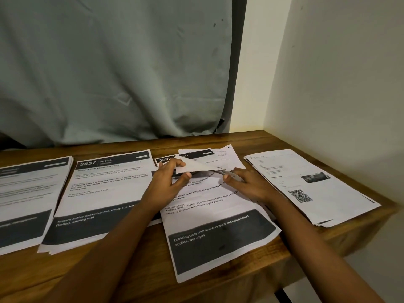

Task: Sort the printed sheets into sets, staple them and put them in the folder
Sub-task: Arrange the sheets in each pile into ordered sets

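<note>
A pale grey-green curtain [109,62] fills the back of the room and hangs in loose folds down to the far edge of the table. A dark upright strip [237,62] borders it on the right, and beyond that a plain cream wall [338,73] turns the corner and runs along the table's right end. The wooden table [131,272] is brown with a visible grain and sits tight into that corner.

Four stacks of printed sheets lie side by side across it. The left stack [28,193] is cut off by the picture's edge. Just beside it is the kitchen stack [105,193], headed 2437. The middle stack [218,232] lies askew, its near end hanging over the front edge of the table, and its top sheet mentions a dressing table. The right stack [310,184], near the wall, carries a small photo and a square code.

Both forearms reach in over the middle stack. The left hand [168,179] pinches the top sheet's far corner [188,166], which is folded up and over. The right hand [247,182] grasps a slim grey metal piece [230,174] between thumb and fingers, right at that lifted corner; too much of it is hidden to tell what it is
</note>
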